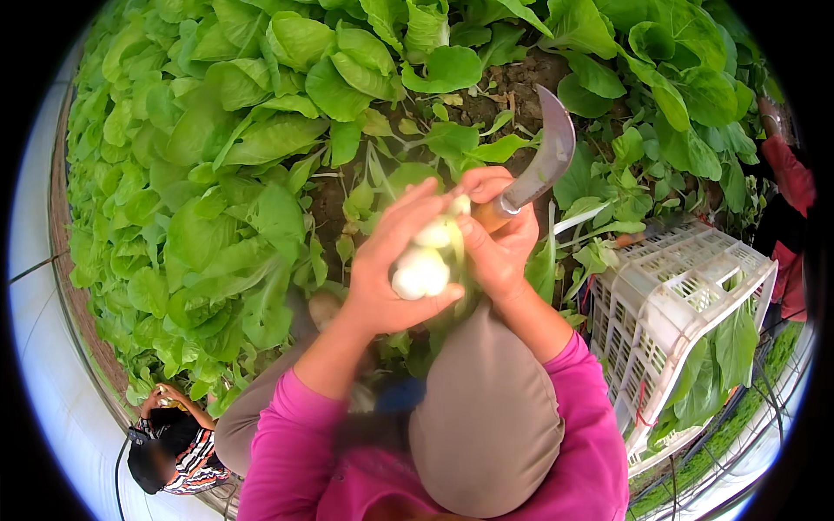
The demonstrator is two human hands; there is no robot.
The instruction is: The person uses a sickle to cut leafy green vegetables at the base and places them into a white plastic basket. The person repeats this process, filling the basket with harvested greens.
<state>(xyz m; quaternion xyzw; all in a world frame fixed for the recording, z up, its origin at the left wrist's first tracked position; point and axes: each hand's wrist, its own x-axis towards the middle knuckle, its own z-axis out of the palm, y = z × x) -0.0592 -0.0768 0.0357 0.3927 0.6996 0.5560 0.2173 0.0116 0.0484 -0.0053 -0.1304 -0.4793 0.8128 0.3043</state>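
Note:
My left hand [397,260] is wrapped around several leafy vegetables, whose pale, trimmed stem ends [422,272] face up towards the camera. Close beside it, my right hand [498,228] grips the wooden handle of a sickle [544,159], its curved metal blade pointing up and away. The fingers of my right hand also touch the small pale stem end nearest them. Glare blurs the stems between the hands, and the leaves below are mostly hidden by my hands and knee.
Leafy green plants [215,163] grow densely ahead and to the left. A white plastic crate [658,286] lies on its side at the right, with cut leaves [717,371] in it. One person [189,449] is at the lower left, another [788,215] at the right edge.

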